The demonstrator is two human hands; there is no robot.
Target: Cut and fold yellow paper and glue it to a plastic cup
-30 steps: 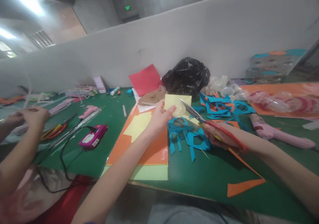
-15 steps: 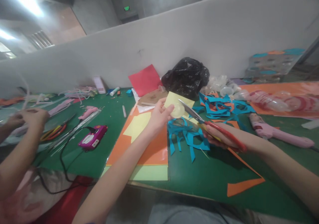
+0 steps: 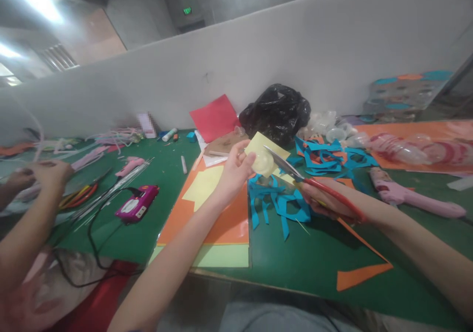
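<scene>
Between the thumb and fingers of my left hand (image 3: pixel 236 169) is a yellow sheet of paper (image 3: pixel 260 142), with a clear round plastic piece (image 3: pixel 264 163) pressed against its face. My right hand (image 3: pixel 321 196) grips scissors with red and yellow handles (image 3: pixel 338 199). Their blades (image 3: pixel 283 163) lie at the paper's right side, just beside the round piece. Below the hands, blue cut scraps (image 3: pixel 284 204) are strewn over the table. Under my left forearm, more yellow paper (image 3: pixel 203 186) rests on a stack of orange sheets (image 3: pixel 221 228).
A black plastic bag (image 3: pixel 277 113) and a red sheet (image 3: pixel 215 117) sit against the partition. At right lie a pink glue gun (image 3: pixel 417 196) and clear plastic bottle parts (image 3: pixel 402 149). Leftward are a purple box (image 3: pixel 137 204) with a cable and a co-worker's hands (image 3: pixel 48 174).
The yellow paper and round piece have tilted slightly in my left hand. The scissors stay close at the paper's right side, with only a small shift of the right hand.
</scene>
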